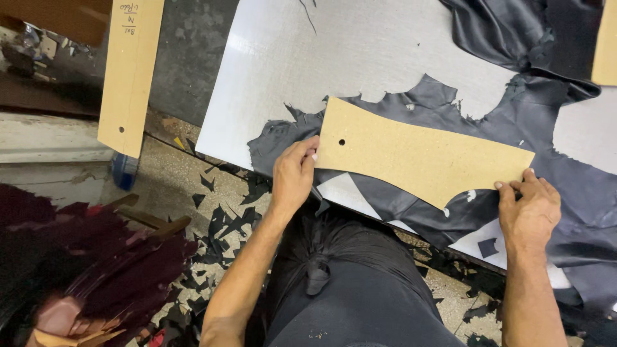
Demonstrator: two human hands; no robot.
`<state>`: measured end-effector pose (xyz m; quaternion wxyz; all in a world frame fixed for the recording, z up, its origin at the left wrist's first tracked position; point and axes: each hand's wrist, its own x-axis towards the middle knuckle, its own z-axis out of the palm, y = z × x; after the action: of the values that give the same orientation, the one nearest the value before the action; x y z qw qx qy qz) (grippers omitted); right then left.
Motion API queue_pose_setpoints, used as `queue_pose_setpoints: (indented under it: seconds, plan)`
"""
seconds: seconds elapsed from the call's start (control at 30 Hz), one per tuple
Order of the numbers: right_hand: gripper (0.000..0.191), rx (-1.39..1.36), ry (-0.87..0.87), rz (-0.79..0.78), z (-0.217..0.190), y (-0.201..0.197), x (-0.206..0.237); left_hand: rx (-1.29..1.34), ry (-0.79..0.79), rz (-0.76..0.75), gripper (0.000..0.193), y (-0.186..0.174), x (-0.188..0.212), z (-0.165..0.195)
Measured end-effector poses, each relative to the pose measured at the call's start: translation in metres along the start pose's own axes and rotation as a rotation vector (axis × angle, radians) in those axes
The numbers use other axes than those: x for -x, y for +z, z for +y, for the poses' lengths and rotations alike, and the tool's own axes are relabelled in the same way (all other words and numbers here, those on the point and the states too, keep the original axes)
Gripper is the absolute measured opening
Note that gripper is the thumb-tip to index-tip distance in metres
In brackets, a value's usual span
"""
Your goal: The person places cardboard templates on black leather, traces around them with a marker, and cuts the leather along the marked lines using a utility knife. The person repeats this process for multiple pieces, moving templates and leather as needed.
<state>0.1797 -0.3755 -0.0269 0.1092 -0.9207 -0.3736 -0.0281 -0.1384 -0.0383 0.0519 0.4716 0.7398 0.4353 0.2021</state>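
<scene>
A tan cardboard pattern point(411, 151) with a small round hole lies flat on a piece of dark grey leather point(450, 109). My left hand point(292, 173) grips the pattern's left end, thumb on top near the hole. At the pattern's lower right corner, my right hand point(528, 209) presses fingertips on the edge. The leather has ragged cut edges and spreads over a grey metal cutting sheet point(321, 58).
Another long cardboard pattern point(128, 71) hangs at the upper left. Dark leather scraps point(225, 218) litter the speckled floor. A pile of dark red leather point(96, 257) lies at the lower left. More crumpled dark leather point(508, 29) sits at the top right.
</scene>
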Motion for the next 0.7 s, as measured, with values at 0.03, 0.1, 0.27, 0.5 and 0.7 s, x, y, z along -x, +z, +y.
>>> queue_pose_setpoints:
  seconds: [0.03, 0.1, 0.27, 0.5, 0.7]
  plan:
    - [0.031, 0.003, -0.001, 0.006, -0.001, 0.000, 0.000, 0.009, 0.130, 0.024, 0.030, -0.002, 0.007, 0.010]
    - [0.029, 0.026, -0.014, -0.003, -0.004, -0.003, -0.001, 0.015, 0.371, -0.025, 0.029, 0.000, 0.031, 0.032]
    - [0.031, 0.009, 0.083, -0.095, -0.010, -0.008, -0.007, 0.019, 0.633, -0.210, 0.037, 0.036, 0.052, 0.056]
    - [0.023, 0.066, -0.081, 0.017, -0.010, -0.006, -0.004, -0.140, 0.075, 0.096, 0.023, -0.028, 0.009, -0.036]
    - [0.025, 0.056, -0.009, -0.027, -0.009, -0.003, -0.007, -0.719, 0.082, 0.422, 0.035, -0.052, -0.007, -0.062]
